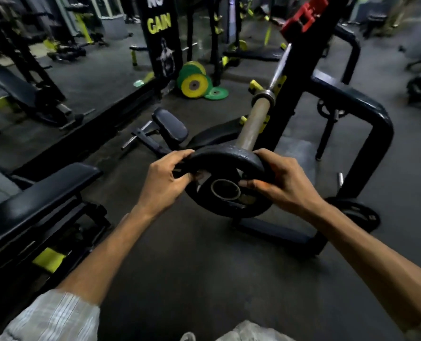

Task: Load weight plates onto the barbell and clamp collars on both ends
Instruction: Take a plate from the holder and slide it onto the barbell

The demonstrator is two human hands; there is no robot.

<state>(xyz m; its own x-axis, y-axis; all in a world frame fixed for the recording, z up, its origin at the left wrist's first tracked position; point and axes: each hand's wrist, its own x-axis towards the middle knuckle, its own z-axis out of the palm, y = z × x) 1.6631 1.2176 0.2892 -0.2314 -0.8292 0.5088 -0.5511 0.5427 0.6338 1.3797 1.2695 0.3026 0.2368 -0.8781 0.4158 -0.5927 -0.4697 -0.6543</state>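
A black weight plate (229,158) sits on the near end of the barbell sleeve (256,121), with the sleeve's tip showing through its centre hole. My left hand (165,178) grips the plate's left rim. My right hand (280,178) grips its right rim, fingers curled through an opening. The barbell (279,67) runs away from me and rests on a black rack upright (300,77). A red collar-like clamp (305,13) shows at the top near the rack.
A second black plate (361,215) leans against the rack's base at right. Green and yellow plates (194,82) lie on the floor further back. A padded bench (39,193) stands at left, and a curved black rack frame (366,104) at right.
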